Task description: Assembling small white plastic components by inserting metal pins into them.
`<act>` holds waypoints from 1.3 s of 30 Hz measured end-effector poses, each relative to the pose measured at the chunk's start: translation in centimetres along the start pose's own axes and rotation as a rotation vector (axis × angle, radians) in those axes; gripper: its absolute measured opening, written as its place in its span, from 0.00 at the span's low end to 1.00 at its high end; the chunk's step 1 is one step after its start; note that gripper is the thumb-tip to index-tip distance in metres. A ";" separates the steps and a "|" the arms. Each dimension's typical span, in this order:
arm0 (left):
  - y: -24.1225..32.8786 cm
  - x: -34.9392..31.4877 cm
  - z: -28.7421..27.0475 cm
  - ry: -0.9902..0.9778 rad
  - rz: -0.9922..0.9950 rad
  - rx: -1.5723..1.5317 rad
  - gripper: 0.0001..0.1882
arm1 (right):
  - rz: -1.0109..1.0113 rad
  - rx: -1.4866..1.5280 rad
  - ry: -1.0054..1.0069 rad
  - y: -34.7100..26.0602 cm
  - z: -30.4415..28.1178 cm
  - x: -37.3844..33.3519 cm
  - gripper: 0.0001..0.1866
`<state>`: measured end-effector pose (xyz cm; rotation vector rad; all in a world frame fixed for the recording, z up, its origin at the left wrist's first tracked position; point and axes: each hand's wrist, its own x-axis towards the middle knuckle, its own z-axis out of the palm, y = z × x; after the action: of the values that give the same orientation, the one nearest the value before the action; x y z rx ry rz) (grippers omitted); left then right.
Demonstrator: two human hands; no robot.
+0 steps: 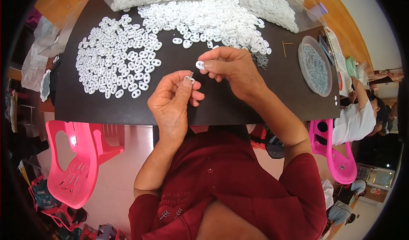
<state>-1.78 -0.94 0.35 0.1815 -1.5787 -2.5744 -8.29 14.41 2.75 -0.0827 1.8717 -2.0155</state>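
Observation:
Over the near middle of the dark table, both my hands are raised close together. My left hand pinches a small white plastic piece between thumb and fingers, and a thin grey pin-like part sticks up from it. Just above and to the right, my right hand grips a white oval two-hole piece by thumb and forefinger. The two pieces are apart. Beyond my hands lies a large heap of similar white pieces. Many more are spread out on the left.
Small grey pins lie by the heap's right edge. A round clear tub of grey pins stands at the right. Bulk white pieces fill clear trays at the back. Pink chairs flank the table; another person sits at right.

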 end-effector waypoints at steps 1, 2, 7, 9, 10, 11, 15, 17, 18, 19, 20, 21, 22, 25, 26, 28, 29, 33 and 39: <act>0.1 -0.1 0.1 -0.002 -0.015 0.003 0.09 | 0.001 0.000 0.016 0.0 0.2 -0.1 0.09; 0.1 -0.1 0.2 0.002 -0.015 0.004 0.09 | 0.002 0.000 0.033 0.0 0.3 -0.1 0.10; 0.0 -0.3 0.4 0.043 -0.012 0.062 0.10 | -0.039 -0.009 0.045 0.1 1.0 -0.1 0.10; -0.1 -0.3 0.4 0.044 0.002 0.065 0.11 | -0.050 -0.012 0.050 0.2 1.3 -0.1 0.10; -0.2 -0.3 0.4 0.043 0.017 0.068 0.12 | -0.075 -0.009 0.043 0.3 1.4 -0.1 0.10; -0.3 -0.3 0.3 0.044 0.016 0.068 0.12 | -0.100 -0.006 0.036 0.4 1.4 -0.1 0.10; -0.6 -0.4 0.2 0.060 0.020 0.049 0.13 | -0.119 -0.026 0.035 0.5 1.7 -0.2 0.10; -0.7 -0.4 0.3 0.066 0.027 0.035 0.13 | -0.132 -0.037 0.037 0.6 1.8 -0.3 0.09; -0.7 -0.4 0.3 0.071 0.030 0.039 0.13 | -0.131 -0.037 0.035 0.6 2.0 -0.3 0.09; -0.8 -0.4 0.3 0.074 0.032 0.043 0.13 | -0.149 -0.037 0.045 0.6 2.1 -0.3 0.09; -0.8 -0.4 0.3 0.074 0.032 0.042 0.13 | -0.167 -0.036 0.055 0.6 2.2 -0.3 0.08; -0.9 -0.3 0.3 0.069 0.043 0.053 0.13 | -0.167 -0.037 0.056 0.7 2.2 -0.3 0.08; -0.9 -0.4 0.3 0.066 0.055 0.066 0.13 | -0.177 -0.039 0.064 0.9 2.2 -0.2 0.08; -0.9 -0.4 0.3 0.064 0.060 0.060 0.13 | -0.176 -0.034 0.072 0.9 2.3 -0.1 0.08; -0.8 -0.4 0.3 0.064 0.060 0.060 0.13 | -0.165 -0.026 0.072 0.9 2.3 -0.1 0.08; -0.7 -0.5 0.3 0.076 0.051 0.075 0.13 | -0.166 -0.035 0.072 1.0 2.2 -0.1 0.08; -0.7 -0.4 0.3 0.077 0.051 0.075 0.13 | -0.167 -0.043 0.072 1.0 2.2 -0.1 0.08; -0.8 -0.3 0.2 0.075 0.062 0.071 0.13 | -0.166 -0.026 0.060 1.0 2.4 -0.1 0.08; -0.9 -0.3 0.2 0.077 0.058 0.073 0.13 | -0.163 -0.042 0.066 1.1 2.3 -0.1 0.09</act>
<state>-1.58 -0.33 -0.39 0.2347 -1.6261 -2.4381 -7.22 12.23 1.99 -0.1881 2.0069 -2.1091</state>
